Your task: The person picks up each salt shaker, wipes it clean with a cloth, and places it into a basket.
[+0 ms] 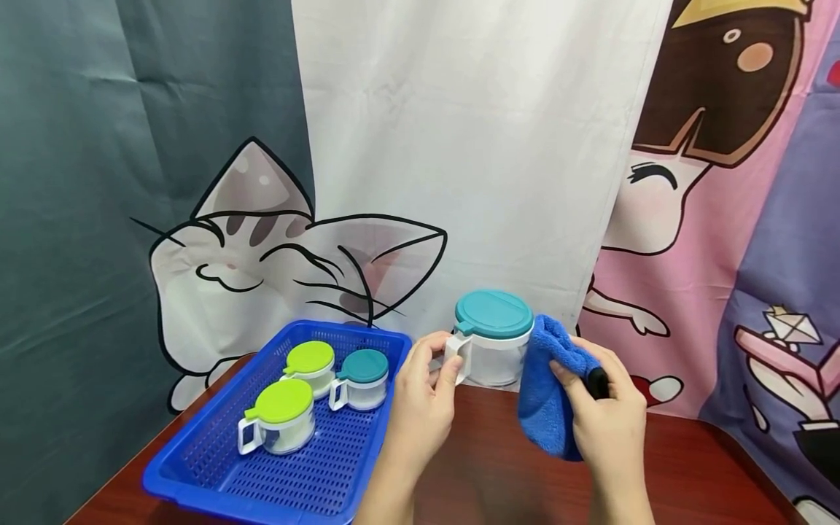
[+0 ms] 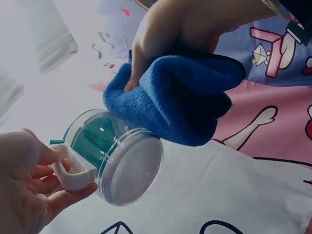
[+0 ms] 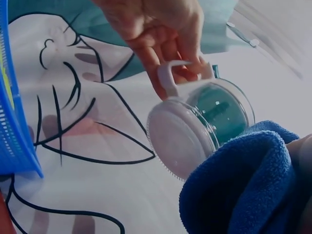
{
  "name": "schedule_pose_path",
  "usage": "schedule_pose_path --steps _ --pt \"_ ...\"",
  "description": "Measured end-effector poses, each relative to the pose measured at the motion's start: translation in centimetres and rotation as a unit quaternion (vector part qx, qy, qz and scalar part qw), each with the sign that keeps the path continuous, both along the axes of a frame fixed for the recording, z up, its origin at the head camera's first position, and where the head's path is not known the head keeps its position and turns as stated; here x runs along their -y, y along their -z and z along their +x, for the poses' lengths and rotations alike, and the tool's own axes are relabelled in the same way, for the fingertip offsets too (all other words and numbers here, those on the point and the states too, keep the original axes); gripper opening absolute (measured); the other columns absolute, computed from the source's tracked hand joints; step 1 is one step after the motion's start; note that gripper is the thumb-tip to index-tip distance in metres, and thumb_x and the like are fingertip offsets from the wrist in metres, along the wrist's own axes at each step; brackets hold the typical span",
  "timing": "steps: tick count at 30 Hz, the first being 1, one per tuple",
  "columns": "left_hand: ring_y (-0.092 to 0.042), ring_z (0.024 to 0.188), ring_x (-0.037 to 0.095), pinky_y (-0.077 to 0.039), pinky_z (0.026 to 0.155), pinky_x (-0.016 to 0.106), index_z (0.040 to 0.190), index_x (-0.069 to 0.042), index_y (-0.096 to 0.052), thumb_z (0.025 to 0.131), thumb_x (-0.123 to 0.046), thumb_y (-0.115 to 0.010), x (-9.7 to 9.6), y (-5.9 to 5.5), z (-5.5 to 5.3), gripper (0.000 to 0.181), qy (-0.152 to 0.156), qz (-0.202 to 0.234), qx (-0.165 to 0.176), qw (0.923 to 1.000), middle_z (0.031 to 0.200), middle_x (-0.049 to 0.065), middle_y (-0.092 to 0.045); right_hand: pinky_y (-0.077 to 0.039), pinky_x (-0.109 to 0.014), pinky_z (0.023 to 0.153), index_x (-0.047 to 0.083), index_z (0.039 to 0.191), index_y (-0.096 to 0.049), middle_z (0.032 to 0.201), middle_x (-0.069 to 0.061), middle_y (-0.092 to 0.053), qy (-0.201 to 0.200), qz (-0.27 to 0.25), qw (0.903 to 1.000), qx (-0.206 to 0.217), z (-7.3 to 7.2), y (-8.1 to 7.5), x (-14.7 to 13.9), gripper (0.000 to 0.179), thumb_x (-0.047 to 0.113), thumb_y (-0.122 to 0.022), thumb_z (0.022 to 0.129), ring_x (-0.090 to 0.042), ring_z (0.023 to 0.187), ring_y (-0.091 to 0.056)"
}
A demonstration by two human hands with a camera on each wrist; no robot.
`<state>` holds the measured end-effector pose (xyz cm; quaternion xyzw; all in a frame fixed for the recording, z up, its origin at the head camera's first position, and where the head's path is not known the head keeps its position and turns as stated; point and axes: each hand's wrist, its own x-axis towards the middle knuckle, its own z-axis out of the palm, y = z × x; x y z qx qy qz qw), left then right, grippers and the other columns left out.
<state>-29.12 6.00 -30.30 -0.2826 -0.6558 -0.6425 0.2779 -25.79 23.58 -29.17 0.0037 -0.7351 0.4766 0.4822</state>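
My left hand (image 1: pixel 423 394) grips the white handle of a clear seasoning jar (image 1: pixel 494 359) with a teal lid, held up above the table. A folded blue cloth (image 1: pixel 550 394) is pinched in my right hand (image 1: pixel 607 405), thumb on its near side. In the left wrist view the cloth (image 2: pixel 170 97) lies against the jar's side (image 2: pixel 131 168), whose round base faces the camera. The right wrist view has the left fingers curled through the handle (image 3: pixel 168 78), with the cloth (image 3: pixel 243 180) at the jar's lower right.
At the left a blue plastic basket (image 1: pixel 169 475) stands on the reddish-brown table (image 1: pixel 485 467). Inside are two jars with lime-green lids (image 1: pixel 284 401) and a smaller teal-lidded jar (image 1: pixel 364 367). A cartoon-printed curtain (image 1: pixel 485 146) hangs behind the table.
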Motion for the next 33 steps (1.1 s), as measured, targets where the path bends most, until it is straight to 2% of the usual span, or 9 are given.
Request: schedule_pose_path --steps 4,8,14,21,30,33 --pt "-0.059 0.101 0.027 -0.048 0.084 0.033 0.112 0.006 -0.053 0.093 -0.001 -0.052 0.4 -0.1 -0.1 0.021 0.02 0.003 0.029 0.9994 0.11 0.017 -0.055 -0.044 -0.012 0.07 0.009 0.11 -0.067 0.095 0.014 -0.063 -0.002 -0.002 0.9999 0.017 0.1 0.0 -0.5 0.031 0.003 -0.071 0.08 -0.003 0.079 -0.06" --pt "-0.059 0.101 0.027 -0.047 0.086 0.033 0.115 0.006 -0.052 0.094 -0.004 -0.051 0.8 -0.1 -0.2 0.023 0.041 0.007 0.061 0.9973 0.109 0.018 -0.056 -0.045 -0.012 0.067 0.008 0.112 -0.065 0.091 0.016 -0.063 -0.013 -0.003 0.9996 0.024 0.1 0.0 -1.0 0.031 0.002 -0.068 0.082 -0.003 0.075 -0.06" --pt "-0.056 0.103 0.027 -0.044 0.09 0.034 0.116 0.007 -0.051 0.095 -0.004 -0.048 1.3 -0.1 -0.5 0.023 0.069 0.013 0.085 0.9939 0.11 0.019 -0.055 -0.046 -0.013 0.067 0.007 0.114 -0.063 0.091 0.013 -0.064 -0.04 -0.018 0.9983 0.038 0.3 0.0 -1.5 0.031 0.001 -0.066 0.084 -0.006 0.075 -0.06" --pt "-0.055 0.1 0.027 -0.046 0.088 0.03 0.114 0.008 -0.051 0.096 -0.002 -0.046 1.6 0.0 -0.8 0.022 0.092 0.031 0.101 0.9901 0.108 0.019 -0.055 -0.048 -0.015 0.067 0.003 0.114 -0.062 0.095 0.007 -0.065 -0.079 -0.041 0.9952 0.042 0.2 0.0 -1.8 0.03 -0.002 -0.063 0.085 -0.009 0.077 -0.061" --pt "-0.055 0.094 0.024 -0.047 0.084 0.032 0.113 0.01 -0.051 0.096 -0.002 -0.045 1.6 -0.1 -0.9 0.021 0.098 0.059 0.106 0.9877 0.104 0.02 -0.057 -0.049 -0.017 0.065 0.0 0.115 -0.06 0.097 0.004 -0.065 -0.133 -0.056 0.9889 0.035 0.2 0.3 -2.1 0.03 -0.005 -0.06 0.086 -0.009 0.077 -0.062" --pt "-0.054 0.094 0.024 -0.046 0.084 0.033 0.111 0.009 -0.05 0.097 -0.004 -0.042 1.3 -0.1 -0.8 0.021 0.076 0.058 0.095 0.9909 0.103 0.019 -0.057 -0.05 -0.019 0.064 0.0 0.115 -0.06 0.097 0.003 -0.065 -0.155 -0.056 0.9857 0.034 0.1 0.4 -2.1 0.029 -0.005 -0.06 0.086 -0.01 0.077 -0.062"
